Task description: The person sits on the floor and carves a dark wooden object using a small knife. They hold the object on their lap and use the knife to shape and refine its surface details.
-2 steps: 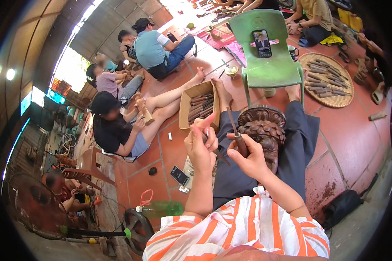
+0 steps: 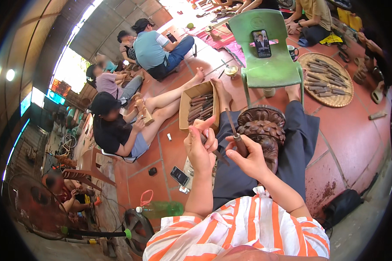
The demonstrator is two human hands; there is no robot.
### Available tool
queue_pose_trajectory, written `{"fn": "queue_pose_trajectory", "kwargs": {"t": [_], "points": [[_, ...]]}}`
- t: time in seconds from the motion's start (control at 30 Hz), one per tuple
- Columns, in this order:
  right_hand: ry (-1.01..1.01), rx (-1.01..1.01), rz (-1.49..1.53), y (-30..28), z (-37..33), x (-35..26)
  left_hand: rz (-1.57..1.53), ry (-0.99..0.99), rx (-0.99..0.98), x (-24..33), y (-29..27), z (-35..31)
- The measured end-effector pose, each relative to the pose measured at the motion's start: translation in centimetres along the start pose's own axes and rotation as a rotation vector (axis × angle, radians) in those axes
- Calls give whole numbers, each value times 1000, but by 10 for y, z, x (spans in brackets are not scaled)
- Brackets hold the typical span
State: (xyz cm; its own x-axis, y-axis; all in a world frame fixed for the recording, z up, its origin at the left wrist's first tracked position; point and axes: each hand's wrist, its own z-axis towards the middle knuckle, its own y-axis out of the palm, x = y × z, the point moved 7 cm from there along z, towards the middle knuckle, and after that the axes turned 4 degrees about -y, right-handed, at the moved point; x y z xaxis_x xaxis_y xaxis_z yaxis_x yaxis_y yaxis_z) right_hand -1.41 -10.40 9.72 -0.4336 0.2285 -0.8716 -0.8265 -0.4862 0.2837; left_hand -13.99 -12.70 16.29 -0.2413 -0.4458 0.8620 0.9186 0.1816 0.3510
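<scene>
My right hand (image 2: pixel 252 158) is closed round the brown wooden handle of a carving chisel (image 2: pixel 240 143). Its thin metal blade points up and away from me. In my left hand (image 2: pixel 201 150), the fingers are curled on a thin dark strip (image 2: pixel 222 157) whose end sticks out toward the right hand; its exact kind I cannot make out. The left index finger is stretched out. Between my legs stands a dark brown carved wooden piece (image 2: pixel 262 126) with leaf-like relief, just beyond the right hand; neither hand clearly touches it.
A cardboard box (image 2: pixel 184 108) of wooden-handled tools lies ahead to the left. On a green chair (image 2: pixel 259 43) leans a phone (image 2: pixel 261 43). A round woven tray (image 2: pixel 342 101) holds more tools. Another phone (image 2: pixel 179 175) and a green bottle (image 2: pixel 163 209) lie at left. A seated co-worker (image 2: pixel 113 135) holds a wooden carving.
</scene>
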Motion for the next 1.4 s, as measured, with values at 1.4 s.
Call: {"fn": "queue_pose_trajectory", "kwargs": {"t": [1.4], "points": [[129, -143, -17, 20, -10, 10, -128, 140, 54, 10, -16, -3]]}}
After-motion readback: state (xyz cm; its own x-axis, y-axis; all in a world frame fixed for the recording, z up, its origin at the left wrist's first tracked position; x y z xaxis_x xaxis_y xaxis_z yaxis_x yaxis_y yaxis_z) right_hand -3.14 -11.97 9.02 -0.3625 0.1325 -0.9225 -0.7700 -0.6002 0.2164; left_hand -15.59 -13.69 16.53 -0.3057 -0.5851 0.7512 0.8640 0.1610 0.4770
